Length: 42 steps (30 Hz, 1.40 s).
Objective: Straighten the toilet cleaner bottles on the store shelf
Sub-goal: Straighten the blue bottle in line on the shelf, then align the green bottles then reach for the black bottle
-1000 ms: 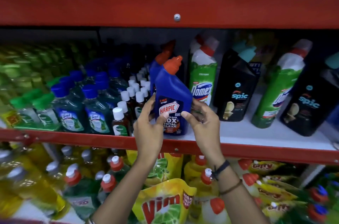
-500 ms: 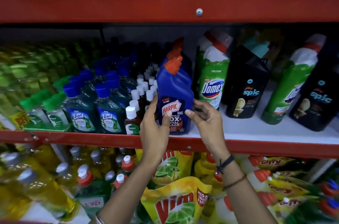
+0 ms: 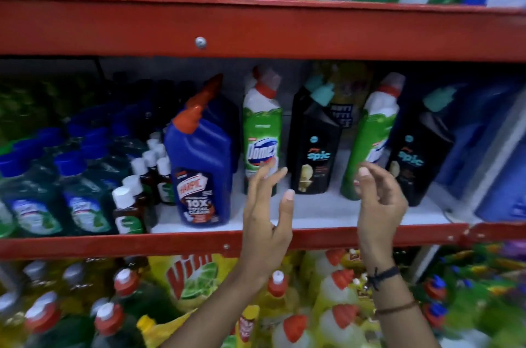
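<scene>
Both my hands are up in front of the middle shelf point(image 3: 336, 212), and neither one holds anything. My left hand point(image 3: 267, 215) sits at the centre of the frame with the fingers point(image 3: 272, 176) spread and loose, their tips in front of the lower label of the green Domex bottle point(image 3: 262, 131); whether they touch it I cannot tell. My right hand point(image 3: 380, 205) is right of centre, fingers curled but released, in front of the base of the second green Domex bottle point(image 3: 375, 131), which leans to the right. A dark band and a thin brown one circle my right wrist.

The blue Harpic bottle point(image 3: 199, 171) stands at the front edge of the shelf, left of centre, label facing out and its orange nozzle angled toward the upper right, clear of both hands. More blue bottles stand behind it. Between the two green bottles is a black Spic bottle point(image 3: 314, 145) with a teal cap, and another black Spic bottle point(image 3: 418, 154) stands tilted at the right of the frame, beyond my right hand.

Small brown bottles with white caps point(image 3: 128, 205) crowd the shelf just left of the Harpic. Yellow Vim packs point(image 3: 193, 276) fill the shelf below
</scene>
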### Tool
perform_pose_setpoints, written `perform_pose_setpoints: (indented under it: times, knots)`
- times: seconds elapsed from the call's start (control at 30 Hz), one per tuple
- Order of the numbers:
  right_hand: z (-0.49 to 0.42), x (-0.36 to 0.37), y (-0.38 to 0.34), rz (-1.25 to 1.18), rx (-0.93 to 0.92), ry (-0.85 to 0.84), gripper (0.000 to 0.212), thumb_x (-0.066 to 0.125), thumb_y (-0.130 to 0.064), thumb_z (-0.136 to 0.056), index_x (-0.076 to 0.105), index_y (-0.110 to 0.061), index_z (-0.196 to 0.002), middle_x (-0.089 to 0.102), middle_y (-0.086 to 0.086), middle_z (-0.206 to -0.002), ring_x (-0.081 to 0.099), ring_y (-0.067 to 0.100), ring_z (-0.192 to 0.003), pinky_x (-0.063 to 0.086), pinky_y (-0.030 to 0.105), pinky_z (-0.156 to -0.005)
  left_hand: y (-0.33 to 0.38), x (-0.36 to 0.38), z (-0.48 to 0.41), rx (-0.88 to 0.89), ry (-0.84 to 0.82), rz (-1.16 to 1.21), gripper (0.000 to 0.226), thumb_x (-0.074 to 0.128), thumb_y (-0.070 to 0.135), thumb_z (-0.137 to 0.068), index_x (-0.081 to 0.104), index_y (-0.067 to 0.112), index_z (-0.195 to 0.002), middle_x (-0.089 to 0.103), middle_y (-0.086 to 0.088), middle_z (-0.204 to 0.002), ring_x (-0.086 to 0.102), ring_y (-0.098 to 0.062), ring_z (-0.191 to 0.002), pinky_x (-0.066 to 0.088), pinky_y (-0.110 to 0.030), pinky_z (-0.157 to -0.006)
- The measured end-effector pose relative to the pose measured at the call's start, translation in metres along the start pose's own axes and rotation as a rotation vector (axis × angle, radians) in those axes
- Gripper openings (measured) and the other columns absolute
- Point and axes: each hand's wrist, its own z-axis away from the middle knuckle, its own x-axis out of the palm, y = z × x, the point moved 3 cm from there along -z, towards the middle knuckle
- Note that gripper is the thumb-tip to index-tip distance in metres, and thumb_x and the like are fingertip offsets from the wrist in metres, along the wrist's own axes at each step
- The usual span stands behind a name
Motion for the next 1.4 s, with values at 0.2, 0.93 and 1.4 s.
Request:
perform_pose_setpoints:
  times: [0.2,0.93,1.4]
  knots:
    - [-0.061,-0.034,0.026,0.134,0.069,-0.112,0.03,0.045,-0.022,-0.099,0.054,-0.015,-0.126,0.057,-0.001,-0.123,0.052,0.013,-0.115,0.044,0.036,-0.102,-0.003,0.084,-0.009,-0.153,-0.19,0.101,0.042,0.049,0.033,-0.096,0.047,0.026,-0.137,0.046,0.025,-0.136,0.044,-0.001,-0.132,0.043,-0.033,-0.11]
    - [-0.074,-0.041,0.027,0.074,0.011,-0.262,0.042,0.07,-0.005,-0.081,0.058,-0.018,-0.119,0.069,0.007,-0.108,0.065,0.013,-0.096,0.053,0.014,-0.075,-0.021,0.147,-0.038,-0.208,-0.058,0.043,0.075,0.064,0.003,-0.087,0.033,0.045,-0.141,0.062,-0.003,-0.135,0.063,-0.019,-0.116,0.057,-0.043,-0.094]
    - [0.002,0.034,-0.015,-0.062,0.038,-0.424,0.041,0.073,-0.006,-0.079,0.059,-0.014,-0.116,0.069,-0.009,-0.097,0.066,-0.005,-0.085,0.051,0.01,-0.069,-0.018,0.019,-0.021,-0.207,0.101,-0.015,0.067,0.066,0.005,-0.089,0.043,0.046,-0.137,0.067,-0.004,-0.127,0.067,-0.017,-0.111,0.061,-0.034,-0.087]
